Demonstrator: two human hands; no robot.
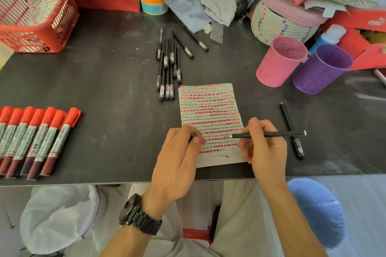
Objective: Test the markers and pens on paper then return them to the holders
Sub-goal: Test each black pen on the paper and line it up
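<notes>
Pen: black pen [279, 134] held by the right hand [265, 146], thumb and fingers clamped around the barrel; the tip touches the paper just left of the fingertips, the rear end points right.
Left hand: left hand [177, 162] rests on the paper's lower left edge, thumb and forefinger pinched on a small black piece [191, 138], mostly hidden.
Paper: sheet [208, 106] under both sets of fingers, covered in rows of red dashes and black scribbles.
Loose pen: one black pen [285, 115] lies just right of the right fingers, crossing under the held pen.
Pen pile: capped black pens [169, 69] beyond the fingers.
Markers: red-capped markers [37, 140] in a row far left of the left fingers.
Holders: pink holder [279, 64] and purple holder [321, 71] stand touching, beyond the right fingers; only perforated inner walls show.
Red basket: basket [41, 37] far left at the back holds marked sheets.
</notes>
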